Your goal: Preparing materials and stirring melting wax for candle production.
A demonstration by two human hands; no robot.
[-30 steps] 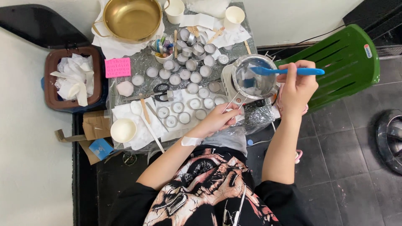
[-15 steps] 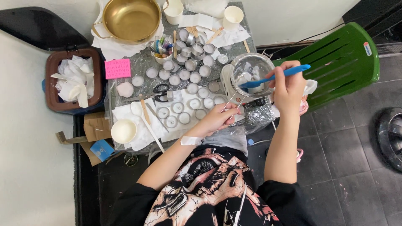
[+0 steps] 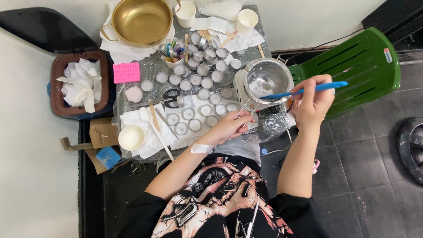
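Nearest the camera, at the table's front edge, the left hand [image 3: 229, 125] lay palm down with its fingers closed around the end of the thin metal handle [image 3: 245, 108] of the small steel pot [image 3: 269, 79]. That handle ran diagonally from the fingertips up and to the right, where it joined the pot. The pot sat on a small white heater [image 3: 238, 85] at the table's right side, and held pale, partly melted lumps that looked like wax.

To the right, beyond the table edge, the right hand [image 3: 313, 102] pinched the blue spatula [image 3: 304, 90] near the middle of its handle between thumb and curled fingers. The spatula's long axis lay almost level, its free end pointing right toward the green chair [image 3: 361, 66] and its blade reaching left over the pot's near rim into the contents. The pot thus lay up and left of the right hand and up and right of the left; both hands were close to it, and neither touched the bowl itself.

Farther off, rows of small round tins [image 3: 202, 94] covered the middle of the table, with black-handled scissors [image 3: 169, 98] beside them. A brass-coloured pan [image 3: 141, 20] stood at the far edge.
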